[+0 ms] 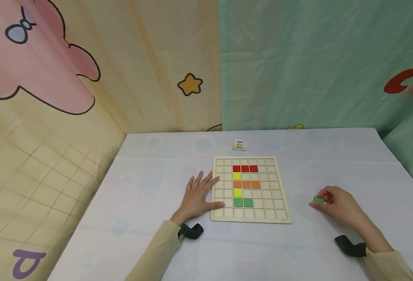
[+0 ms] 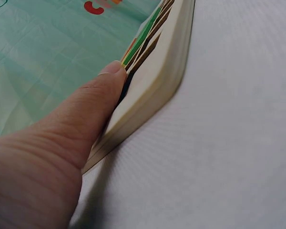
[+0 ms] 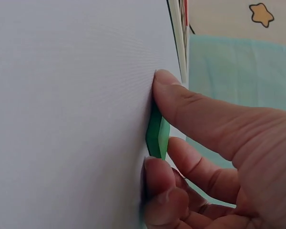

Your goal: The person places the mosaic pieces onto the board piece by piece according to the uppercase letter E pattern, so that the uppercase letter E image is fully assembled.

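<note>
A square wooden grid board [image 1: 262, 216] lies on the table, with coloured square tiles in some of its cells. Three red tiles [image 1: 245, 168] form a row near the top, three orange tiles [image 1: 247, 184] a row in the middle, and two green tiles [image 1: 243, 202] a row lower down. Single yellow tiles [image 1: 238, 192] sit between these rows. My left hand [image 1: 196, 198] rests spread on the board's left edge, its thumb on the frame. Right of the board, my right hand [image 1: 339, 205] pinches a green tile [image 3: 158, 133] between thumb and fingers, close to the tabletop.
Behind the board lies a small card [image 1: 240, 145] with a printed coloured grid pattern. A pale cloth covers the table [image 1: 150, 171]. Printed curtains [image 1: 297, 78] hang at the back and along the sides.
</note>
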`<state>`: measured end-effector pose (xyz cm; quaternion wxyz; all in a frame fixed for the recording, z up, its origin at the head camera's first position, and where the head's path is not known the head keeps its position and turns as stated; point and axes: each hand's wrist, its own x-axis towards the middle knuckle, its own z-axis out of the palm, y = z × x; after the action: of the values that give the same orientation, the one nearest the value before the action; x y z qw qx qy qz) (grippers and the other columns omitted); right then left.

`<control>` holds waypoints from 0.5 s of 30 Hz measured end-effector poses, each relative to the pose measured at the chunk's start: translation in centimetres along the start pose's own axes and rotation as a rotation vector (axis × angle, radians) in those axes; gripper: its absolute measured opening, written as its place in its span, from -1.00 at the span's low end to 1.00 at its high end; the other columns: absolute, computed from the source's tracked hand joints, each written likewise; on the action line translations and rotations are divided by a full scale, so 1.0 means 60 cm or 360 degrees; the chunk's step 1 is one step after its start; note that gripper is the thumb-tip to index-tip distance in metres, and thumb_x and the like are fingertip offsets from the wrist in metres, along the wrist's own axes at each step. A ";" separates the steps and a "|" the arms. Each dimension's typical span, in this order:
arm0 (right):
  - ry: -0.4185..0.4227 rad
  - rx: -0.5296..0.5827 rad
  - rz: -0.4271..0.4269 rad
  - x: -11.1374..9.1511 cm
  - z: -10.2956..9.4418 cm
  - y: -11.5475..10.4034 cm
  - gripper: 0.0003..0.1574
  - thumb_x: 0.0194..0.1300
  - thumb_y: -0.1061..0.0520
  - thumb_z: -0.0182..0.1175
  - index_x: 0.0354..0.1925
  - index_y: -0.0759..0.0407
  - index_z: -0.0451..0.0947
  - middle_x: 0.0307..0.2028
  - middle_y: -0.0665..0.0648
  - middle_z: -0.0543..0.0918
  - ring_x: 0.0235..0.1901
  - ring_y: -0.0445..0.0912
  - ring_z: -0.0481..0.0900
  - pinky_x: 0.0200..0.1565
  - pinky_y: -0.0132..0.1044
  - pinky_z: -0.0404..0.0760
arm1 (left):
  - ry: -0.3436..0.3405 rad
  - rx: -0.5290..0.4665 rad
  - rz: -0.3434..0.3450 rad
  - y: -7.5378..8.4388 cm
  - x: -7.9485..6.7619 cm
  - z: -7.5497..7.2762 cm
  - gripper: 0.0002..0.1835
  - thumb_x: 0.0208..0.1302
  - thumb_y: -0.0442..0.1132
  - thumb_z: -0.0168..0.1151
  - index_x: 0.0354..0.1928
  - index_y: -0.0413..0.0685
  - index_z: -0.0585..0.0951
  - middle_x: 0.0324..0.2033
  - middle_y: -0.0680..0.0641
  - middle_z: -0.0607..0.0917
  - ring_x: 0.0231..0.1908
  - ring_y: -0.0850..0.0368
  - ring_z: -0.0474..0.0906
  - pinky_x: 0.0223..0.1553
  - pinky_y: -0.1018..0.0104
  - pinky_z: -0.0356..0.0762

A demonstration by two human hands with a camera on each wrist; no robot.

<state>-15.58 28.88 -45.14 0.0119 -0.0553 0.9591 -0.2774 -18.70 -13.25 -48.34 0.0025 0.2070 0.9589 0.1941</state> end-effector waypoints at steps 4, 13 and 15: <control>-0.0015 0.0014 0.0034 0.003 -0.001 -0.001 -0.55 0.01 0.02 0.46 -0.37 0.31 0.49 -0.45 0.10 0.47 -0.45 -0.05 0.36 -0.49 -0.25 0.36 | -0.0010 -0.0005 -0.0011 0.000 0.000 0.000 -0.05 0.03 0.40 0.21 0.44 0.16 0.22 0.45 0.02 0.05 0.43 -0.05 -0.29 0.35 -0.06 -0.40; 0.0076 0.0033 -0.0003 -0.001 0.005 0.002 -0.51 -0.01 0.01 0.48 -0.30 0.34 0.55 -0.46 0.05 0.51 -0.47 -0.10 0.39 -0.51 -0.34 0.38 | -0.0010 -0.0009 -0.0011 0.002 0.001 0.001 -0.05 0.04 0.38 0.22 0.43 0.16 0.22 0.45 0.02 0.06 0.43 -0.05 -0.28 0.35 -0.05 -0.41; 0.0101 0.0024 -0.0026 -0.002 0.007 0.001 -0.57 -0.03 0.05 0.48 -0.31 0.32 0.57 -0.46 0.05 0.53 -0.48 -0.11 0.39 -0.51 -0.34 0.38 | -0.0011 -0.0012 -0.0010 0.003 0.001 0.001 -0.05 0.04 0.38 0.22 0.43 0.16 0.22 0.45 0.01 0.06 0.43 -0.06 -0.28 0.35 -0.05 -0.40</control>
<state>-15.46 28.71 -45.51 -0.0203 -0.0542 0.9564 -0.2862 -18.68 -13.08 -48.31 0.0071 0.2046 0.9588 0.1971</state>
